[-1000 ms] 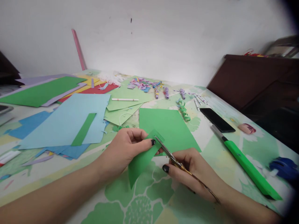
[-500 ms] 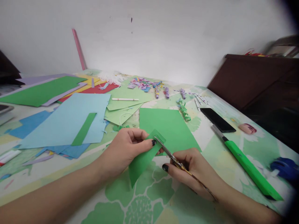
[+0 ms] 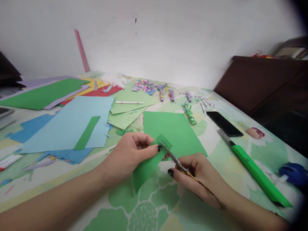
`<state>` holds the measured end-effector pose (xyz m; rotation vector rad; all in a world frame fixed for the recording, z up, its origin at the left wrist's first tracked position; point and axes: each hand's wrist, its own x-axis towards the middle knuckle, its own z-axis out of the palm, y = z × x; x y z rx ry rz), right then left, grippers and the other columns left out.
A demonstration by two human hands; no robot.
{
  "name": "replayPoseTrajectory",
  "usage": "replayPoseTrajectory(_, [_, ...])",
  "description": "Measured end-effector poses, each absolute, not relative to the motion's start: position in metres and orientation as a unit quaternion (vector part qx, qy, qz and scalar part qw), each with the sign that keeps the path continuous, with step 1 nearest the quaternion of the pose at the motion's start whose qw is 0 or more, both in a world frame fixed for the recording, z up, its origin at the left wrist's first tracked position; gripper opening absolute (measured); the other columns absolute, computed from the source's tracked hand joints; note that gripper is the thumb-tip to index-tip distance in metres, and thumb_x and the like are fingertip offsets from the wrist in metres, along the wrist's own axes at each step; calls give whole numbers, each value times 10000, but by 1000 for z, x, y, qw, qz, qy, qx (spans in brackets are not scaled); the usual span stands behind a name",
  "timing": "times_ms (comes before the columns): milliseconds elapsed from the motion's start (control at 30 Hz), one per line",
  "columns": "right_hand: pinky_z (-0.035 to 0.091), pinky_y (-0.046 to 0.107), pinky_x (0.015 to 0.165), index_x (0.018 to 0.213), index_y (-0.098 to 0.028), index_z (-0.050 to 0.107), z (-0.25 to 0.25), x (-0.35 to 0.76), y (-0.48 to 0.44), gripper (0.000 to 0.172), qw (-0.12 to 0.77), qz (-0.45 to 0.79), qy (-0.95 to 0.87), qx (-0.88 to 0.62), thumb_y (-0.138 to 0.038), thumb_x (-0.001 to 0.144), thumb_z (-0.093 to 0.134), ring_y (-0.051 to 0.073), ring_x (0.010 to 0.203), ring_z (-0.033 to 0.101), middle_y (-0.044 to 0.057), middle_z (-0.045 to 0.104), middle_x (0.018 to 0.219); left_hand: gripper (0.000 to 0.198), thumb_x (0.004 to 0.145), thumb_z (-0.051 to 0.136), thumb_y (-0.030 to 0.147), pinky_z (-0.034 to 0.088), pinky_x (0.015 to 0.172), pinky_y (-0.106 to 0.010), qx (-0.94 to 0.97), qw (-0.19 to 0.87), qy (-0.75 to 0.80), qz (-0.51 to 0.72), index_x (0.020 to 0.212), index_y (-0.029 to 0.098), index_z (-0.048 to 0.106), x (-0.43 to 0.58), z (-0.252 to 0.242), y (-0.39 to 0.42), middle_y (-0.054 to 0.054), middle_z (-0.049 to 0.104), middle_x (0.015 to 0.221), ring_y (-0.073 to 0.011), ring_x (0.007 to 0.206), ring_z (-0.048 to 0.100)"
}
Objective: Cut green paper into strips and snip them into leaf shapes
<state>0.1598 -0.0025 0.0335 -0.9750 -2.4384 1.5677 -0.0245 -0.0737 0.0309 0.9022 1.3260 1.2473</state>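
Note:
My left hand [image 3: 131, 150] pinches a small piece of green paper [image 3: 146, 171] between thumb and fingers, above the table. My right hand [image 3: 199, 176] is wrapped round a pair of scissors [image 3: 179, 162], whose blades lie across the upper right end of that piece. The blades look nearly closed; whether they are cutting through I cannot tell. Beneath and behind the hands lies a larger green sheet [image 3: 172, 126]. A green strip [image 3: 86, 133] rests on a light blue sheet [image 3: 64, 125] left of my hands.
Right of my hands lie a green utility knife [image 3: 260, 175], a black phone [image 3: 225, 123], a computer-mouse-like oval object [image 3: 255, 132] and a blurred blue object [image 3: 293, 173]. Farther back are curled paper pieces [image 3: 190, 114], paper scraps [image 3: 145, 86], a white stick [image 3: 129, 102] and white strings [image 3: 114, 80].
The held green paper and the scissors have shifted very slightly to the right. Both hands keep their grip; nothing else has visibly moved.

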Motion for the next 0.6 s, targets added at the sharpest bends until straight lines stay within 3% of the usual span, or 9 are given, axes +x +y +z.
replayPoseTrajectory(600, [165, 205, 394, 508, -178, 345, 33, 160, -3, 356, 50, 500, -797, -336, -344, 752, 544, 57, 448, 212, -60, 267, 477, 221, 729, 675, 315, 371, 466, -183, 380, 524, 556, 521, 653, 127, 589, -25, 29, -75, -19, 635, 626, -81, 517, 517])
